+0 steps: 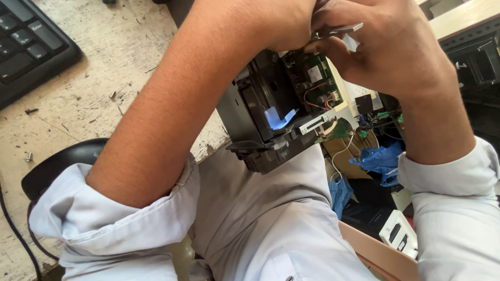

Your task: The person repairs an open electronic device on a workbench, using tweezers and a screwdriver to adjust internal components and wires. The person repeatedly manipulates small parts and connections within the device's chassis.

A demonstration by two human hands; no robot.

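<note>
Both hands met above the black device held over the lap: the right hand pinched pliers aimed leftward at its green board, the left hand clenched on its top.

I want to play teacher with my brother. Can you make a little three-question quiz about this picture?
1. True or false: the black device has its green circuit board showing.
2. What lies at the top left of the wooden table? A) a keyboard B) a plate C) a book
3. Fill in: the right hand pinches a thin ____ tool over the device.

Key:
1. True.
2. A, a black keyboard.
3. Metal. The left hand is up there too, against the top of the device.
</note>
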